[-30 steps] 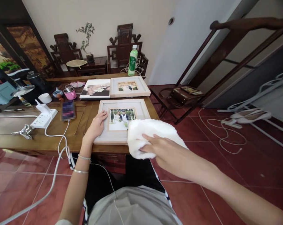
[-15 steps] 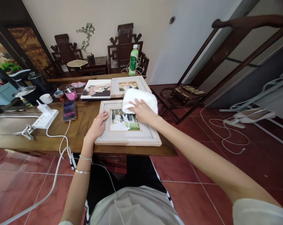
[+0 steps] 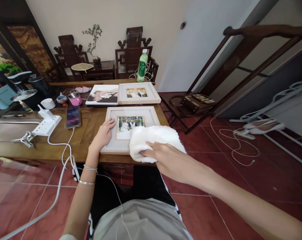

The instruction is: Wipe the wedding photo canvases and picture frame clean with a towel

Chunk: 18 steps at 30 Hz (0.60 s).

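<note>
A pale wooden photo frame with a wedding picture lies flat on the wooden table, near its front right corner. My left hand rests flat on the frame's left border, fingers stretched out. My right hand presses a white fluffy cloth down on the frame's lower right part, covering that corner.
A second frame and a photo print lie behind. A phone, power strip with cables, pink cup and green bottle stand on the table. Dark chairs are at the back, a rack and cords to the right.
My right hand has drawn the cloth from the frame's upper right corner down to its lower right part. The left hand has stayed on the left border.
</note>
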{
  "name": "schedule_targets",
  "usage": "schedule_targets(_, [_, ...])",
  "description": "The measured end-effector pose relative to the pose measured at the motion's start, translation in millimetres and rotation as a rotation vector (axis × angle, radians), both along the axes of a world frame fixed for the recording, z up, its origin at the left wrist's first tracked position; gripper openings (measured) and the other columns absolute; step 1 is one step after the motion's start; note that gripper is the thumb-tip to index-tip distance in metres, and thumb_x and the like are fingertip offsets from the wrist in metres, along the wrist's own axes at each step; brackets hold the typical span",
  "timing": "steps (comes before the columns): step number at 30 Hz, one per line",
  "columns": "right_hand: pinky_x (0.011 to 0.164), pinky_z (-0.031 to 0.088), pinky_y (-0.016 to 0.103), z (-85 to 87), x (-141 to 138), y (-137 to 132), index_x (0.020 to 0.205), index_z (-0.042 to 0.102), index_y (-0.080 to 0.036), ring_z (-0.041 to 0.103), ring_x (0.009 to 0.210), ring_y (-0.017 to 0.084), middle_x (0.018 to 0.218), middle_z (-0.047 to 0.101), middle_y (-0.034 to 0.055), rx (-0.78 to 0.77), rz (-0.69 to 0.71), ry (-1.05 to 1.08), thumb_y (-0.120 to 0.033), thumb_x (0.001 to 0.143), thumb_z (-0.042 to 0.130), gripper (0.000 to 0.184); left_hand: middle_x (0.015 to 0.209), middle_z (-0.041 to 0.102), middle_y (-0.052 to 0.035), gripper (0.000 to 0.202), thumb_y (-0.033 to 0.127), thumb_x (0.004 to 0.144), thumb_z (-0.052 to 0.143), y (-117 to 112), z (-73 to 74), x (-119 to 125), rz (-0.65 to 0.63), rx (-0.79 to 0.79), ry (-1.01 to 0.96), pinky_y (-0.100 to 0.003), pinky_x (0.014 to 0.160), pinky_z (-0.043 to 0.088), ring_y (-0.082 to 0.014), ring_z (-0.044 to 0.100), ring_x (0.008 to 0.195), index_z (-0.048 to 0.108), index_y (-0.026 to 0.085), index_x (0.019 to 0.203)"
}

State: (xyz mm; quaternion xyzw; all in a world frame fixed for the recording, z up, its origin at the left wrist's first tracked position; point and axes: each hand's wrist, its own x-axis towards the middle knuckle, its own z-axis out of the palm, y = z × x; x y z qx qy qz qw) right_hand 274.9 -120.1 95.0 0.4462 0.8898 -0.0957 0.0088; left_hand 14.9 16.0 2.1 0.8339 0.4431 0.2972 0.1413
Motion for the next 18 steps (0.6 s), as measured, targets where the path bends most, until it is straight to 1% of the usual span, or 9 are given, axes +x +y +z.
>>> schedule_targets(3, [0.085,0.046,0.035,-19.2,0,28,0.127,0.06,-0.02,0.06,0.1,0.027,0.113,0.063,0.0134,0.095,-0.048,0.015,0.002,0.07,0.041,0.064,0.139,0.054,-0.0118,0.057,0.0,0.077,0.035,-1,1.7,0,-0.008,-0.007,0.022,-0.046,0.117,0.029,-0.0235,0.039,0.138,0.059,0.01,0.127])
schedule_targets(5, [0.093,0.043,0.038,-32.7,2,56,0.129,0.058,-0.017,0.056,0.11,0.028,0.123,0.059,0.0152,0.171,-0.089,0.022,0.002,0.071,0.042,0.064,0.14,0.053,-0.0136,0.056,0.0,0.077,0.035,-3,3.0,0,-0.016,-0.017,0.016,-0.046,0.117,0.028,-0.0239,0.038,0.138,0.059,0.008,0.127])
schedule_targets(6, [0.096,0.041,0.039,-37.9,3,72,0.131,0.056,-0.016,0.054,0.113,0.029,0.128,0.056,0.016,0.206,-0.118,0.022,0.001,0.072,0.042,0.063,0.14,0.052,-0.0131,0.056,0.0,0.077,0.035,-3,3.5,0,-0.021,-0.024,0.007,-0.047,0.117,0.028,-0.0239,0.038,0.138,0.059,0.009,0.127])
schedule_targets(9, [0.099,0.037,0.041,-44.9,6,116,0.137,0.049,-0.01,0.05,0.119,0.031,0.128,0.056,0.0194,0.304,-0.184,-0.006,0.0,0.075,0.041,0.063,0.141,0.052,-0.0091,0.058,-0.001,0.076,0.036,-4,4.4,0,-0.022,-0.044,-0.017,-0.047,0.117,0.027,-0.0232,0.038,0.139,0.061,0.014,0.126])
schedule_targets(11, [0.101,0.034,0.044,-45.1,5,136,0.137,0.048,-0.007,0.047,0.121,0.034,0.123,0.059,0.0199,0.356,-0.174,-0.056,0.0,0.075,0.04,0.063,0.14,0.053,-0.0082,0.059,-0.001,0.075,0.036,-5,4.6,0,-0.009,-0.045,-0.009,-0.047,0.117,0.027,-0.0228,0.038,0.139,0.061,0.015,0.126])
schedule_targets(13, [0.1,0.033,0.046,-44.8,3,144,0.136,0.05,-0.007,0.046,0.12,0.035,0.121,0.06,0.0192,0.368,-0.138,-0.107,0.001,0.075,0.04,0.062,0.14,0.053,-0.008,0.059,-0.001,0.075,0.035,-5,4.7,0,0.006,-0.041,0.006,-0.046,0.117,0.027,-0.0223,0.038,0.138,0.061,0.015,0.126])
schedule_targets(14, [0.1,0.034,0.046,-44.6,2,142,0.135,0.051,-0.008,0.047,0.118,0.034,0.121,0.06,0.0191,0.359,-0.116,-0.126,0.001,0.074,0.041,0.062,0.14,0.053,-0.008,0.059,-0.001,0.076,0.035,-5,4.7,0,0.011,-0.04,0.011,-0.046,0.117,0.027,-0.0222,0.038,0.138,0.061,0.015,0.126])
schedule_targets(16, [0.099,0.035,0.044,-43.1,0,129,0.132,0.054,-0.007,0.05,0.115,0.033,0.122,0.059,0.0202,0.323,-0.067,-0.145,0.002,0.074,0.041,0.06,0.14,0.053,-0.009,0.059,-0.001,0.076,0.035,-5,4.6,1,0.02,-0.038,0.015,-0.045,0.117,0.027,-0.0226,0.039,0.138,0.061,0.013,0.126])
schedule_targets(18, [0.098,0.037,0.041,-37.3,-2,105,0.128,0.057,-0.007,0.052,0.112,0.032,0.124,0.058,0.021,0.278,-0.02,-0.149,0.002,0.073,0.043,0.058,0.139,0.054,-0.0107,0.058,-0.001,0.076,0.035,-4,4.0,2,0.027,-0.033,0.014,-0.045,0.117,0.027,-0.0233,0.039,0.138,0.061,0.011,0.126])
